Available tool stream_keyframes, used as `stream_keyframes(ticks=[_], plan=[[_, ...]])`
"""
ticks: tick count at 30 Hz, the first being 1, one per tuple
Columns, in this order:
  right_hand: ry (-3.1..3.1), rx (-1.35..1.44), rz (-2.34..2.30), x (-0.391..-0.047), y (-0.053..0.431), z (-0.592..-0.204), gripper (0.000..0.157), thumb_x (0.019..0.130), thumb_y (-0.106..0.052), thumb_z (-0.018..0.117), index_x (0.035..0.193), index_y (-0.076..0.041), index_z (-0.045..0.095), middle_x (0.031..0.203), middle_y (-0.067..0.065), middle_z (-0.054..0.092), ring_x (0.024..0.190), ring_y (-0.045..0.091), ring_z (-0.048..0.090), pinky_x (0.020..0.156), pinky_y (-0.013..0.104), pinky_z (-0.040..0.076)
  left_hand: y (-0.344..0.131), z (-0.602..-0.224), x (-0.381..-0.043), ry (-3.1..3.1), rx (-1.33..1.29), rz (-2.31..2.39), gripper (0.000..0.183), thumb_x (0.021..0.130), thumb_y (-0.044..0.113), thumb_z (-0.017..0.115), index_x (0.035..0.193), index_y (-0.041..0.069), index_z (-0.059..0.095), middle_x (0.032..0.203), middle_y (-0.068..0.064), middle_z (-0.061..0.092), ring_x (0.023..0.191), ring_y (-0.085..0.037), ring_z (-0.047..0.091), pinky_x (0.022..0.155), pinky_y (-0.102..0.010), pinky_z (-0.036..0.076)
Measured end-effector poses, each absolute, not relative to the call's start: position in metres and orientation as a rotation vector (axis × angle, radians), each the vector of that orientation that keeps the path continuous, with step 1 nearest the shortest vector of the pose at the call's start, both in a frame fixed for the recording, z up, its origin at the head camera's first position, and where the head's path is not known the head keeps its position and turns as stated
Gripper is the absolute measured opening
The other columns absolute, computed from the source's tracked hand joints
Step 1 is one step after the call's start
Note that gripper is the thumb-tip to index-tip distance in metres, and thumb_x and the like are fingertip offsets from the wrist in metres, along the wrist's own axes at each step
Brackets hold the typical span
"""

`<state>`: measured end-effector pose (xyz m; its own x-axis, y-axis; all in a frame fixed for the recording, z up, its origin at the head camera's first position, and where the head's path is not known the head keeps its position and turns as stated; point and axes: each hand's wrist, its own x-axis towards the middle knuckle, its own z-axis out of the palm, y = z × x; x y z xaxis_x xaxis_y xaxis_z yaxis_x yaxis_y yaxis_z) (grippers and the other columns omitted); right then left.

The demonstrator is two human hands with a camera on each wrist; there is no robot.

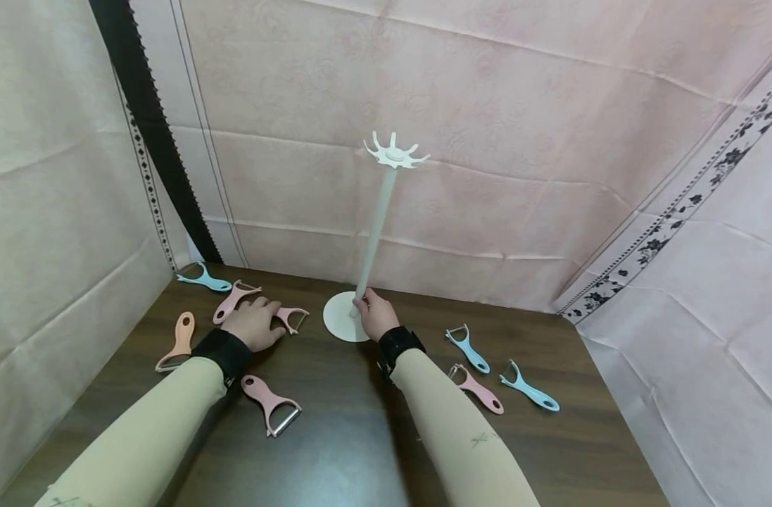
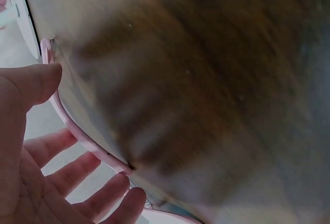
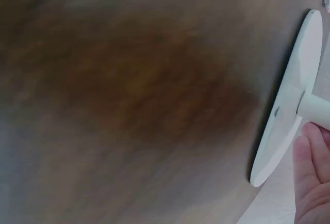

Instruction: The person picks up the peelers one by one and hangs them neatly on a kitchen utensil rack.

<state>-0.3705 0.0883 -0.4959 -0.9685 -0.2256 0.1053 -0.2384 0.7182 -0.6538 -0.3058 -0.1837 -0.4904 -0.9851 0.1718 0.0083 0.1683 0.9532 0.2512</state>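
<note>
Gripping the white stand [image 1: 374, 232] low on its tall pole, the right hand [image 1: 376, 315] steadies it; round base, pronged top. Left hand [image 1: 255, 322] lies flat-fingered on a pink peeler [image 1: 290, 318].

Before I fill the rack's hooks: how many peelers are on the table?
8. Left of the stand: blue, pink, pink by the left hand, orange, pink. Right: blue, pink, blue. The arms might hide more.
</note>
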Motion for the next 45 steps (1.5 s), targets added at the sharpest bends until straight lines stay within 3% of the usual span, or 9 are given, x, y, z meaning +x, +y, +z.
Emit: stream_keyframes(ticks=[12, 16, 20, 23, 26, 30, 35, 41, 45], plan=[[-2.914, 0.424, 1.095, -0.342, 0.105, -0.495, 0.026, 0.101, -0.031, 0.05, 0.119, -0.013, 0.057, 0.108, 0.004, 0.067, 0.098, 0.015, 0.062, 0.085, 0.038, 0.05, -0.188, -0.491, -0.307, 3.058, 0.224, 0.658, 0.048, 0.095, 0.035, 0.058, 0.126, -0.001, 0.058, 0.13, -0.031, 0.046, 0.113, -0.049, 0.049, 0.09, -0.064, 0.039], [-2.938, 0.433, 1.086, -0.338, 0.107, -0.496, 0.024, 0.099, -0.029, 0.055, 0.117, -0.014, 0.056, 0.104, 0.002, 0.066, 0.097, 0.015, 0.063, 0.083, 0.037, 0.051, -0.189, -0.493, -0.307, 3.08, 0.109, 0.765, 0.046, 0.094, 0.036, 0.059, 0.12, -0.002, 0.062, 0.122, -0.031, 0.048, 0.11, -0.049, 0.046, 0.089, -0.063, 0.037], [-2.981, 0.435, 1.13, -0.336, 0.105, -0.494, 0.025, 0.099, -0.028, 0.057, 0.118, -0.013, 0.054, 0.104, 0.001, 0.064, 0.097, 0.015, 0.063, 0.082, 0.036, 0.052, -0.19, -0.492, -0.308, 3.029, -0.091, 0.81, 0.058, 0.093, 0.04, 0.059, 0.124, -0.009, 0.054, 0.123, -0.036, 0.046, 0.111, -0.051, 0.044, 0.09, -0.063, 0.034], [-3.011, 0.433, 1.158, -0.336, 0.105, -0.493, 0.025, 0.099, -0.027, 0.057, 0.117, -0.011, 0.055, 0.102, 0.002, 0.063, 0.094, 0.015, 0.062, 0.081, 0.036, 0.051, -0.19, -0.489, -0.311, 2.925, -0.202, 0.787, 0.075, 0.093, 0.047, 0.056, 0.129, -0.018, 0.04, 0.125, -0.039, 0.045, 0.109, -0.05, 0.049, 0.09, -0.061, 0.038], [-3.053, 0.422, 1.171, -0.336, 0.105, -0.492, 0.024, 0.098, -0.025, 0.057, 0.117, -0.011, 0.055, 0.098, 0.003, 0.063, 0.087, 0.014, 0.061, 0.078, 0.034, 0.051, -0.19, -0.486, -0.312, 2.834, -0.223, 0.73, 0.083, 0.095, 0.052, 0.05, 0.129, -0.022, 0.039, 0.127, -0.04, 0.046, 0.105, -0.047, 0.053, 0.087, -0.057, 0.042], [-3.084, 0.411, 1.217, -0.337, 0.107, -0.494, 0.025, 0.098, -0.023, 0.057, 0.12, -0.01, 0.055, 0.093, 0.004, 0.062, 0.078, 0.015, 0.06, 0.071, 0.033, 0.051, -0.189, -0.481, -0.312, 2.79, -0.183, 0.649, 0.078, 0.096, 0.054, 0.044, 0.126, -0.017, 0.05, 0.128, -0.037, 0.048, 0.106, -0.047, 0.053, 0.087, -0.057, 0.042], [-3.071, 0.382, 1.286, -0.34, 0.11, -0.504, 0.029, 0.099, -0.025, 0.057, 0.125, -0.012, 0.055, 0.094, 0.002, 0.061, 0.078, 0.014, 0.061, 0.069, 0.031, 0.051, -0.187, -0.477, -0.309, 2.764, -0.199, 0.684, 0.078, 0.097, 0.053, 0.044, 0.128, -0.019, 0.046, 0.129, -0.039, 0.045, 0.105, -0.046, 0.051, 0.089, -0.057, 0.041], [-3.093, 0.289, 1.323, -0.338, 0.113, -0.507, 0.035, 0.099, -0.031, 0.056, 0.13, -0.017, 0.053, 0.099, 0.001, 0.061, 0.084, 0.016, 0.059, 0.076, 0.036, 0.049, -0.186, -0.48, -0.312, 2.732, -0.273, 0.854, 0.074, 0.095, 0.048, 0.05, 0.124, -0.019, 0.048, 0.107, -0.029, 0.054, 0.091, -0.039, 0.051, 0.078, -0.047, 0.043], [-3.11, 0.286, 1.306, -0.338, 0.113, -0.506, 0.032, 0.098, -0.032, 0.056, 0.127, -0.017, 0.054, 0.097, 0.0, 0.061, 0.083, 0.016, 0.059, 0.076, 0.036, 0.048, -0.188, -0.486, -0.315, 2.73, -0.298, 0.917, 0.07, 0.094, 0.047, 0.051, 0.12, -0.018, 0.052, 0.104, -0.027, 0.055, 0.089, -0.038, 0.052, 0.076, -0.044, 0.043]])
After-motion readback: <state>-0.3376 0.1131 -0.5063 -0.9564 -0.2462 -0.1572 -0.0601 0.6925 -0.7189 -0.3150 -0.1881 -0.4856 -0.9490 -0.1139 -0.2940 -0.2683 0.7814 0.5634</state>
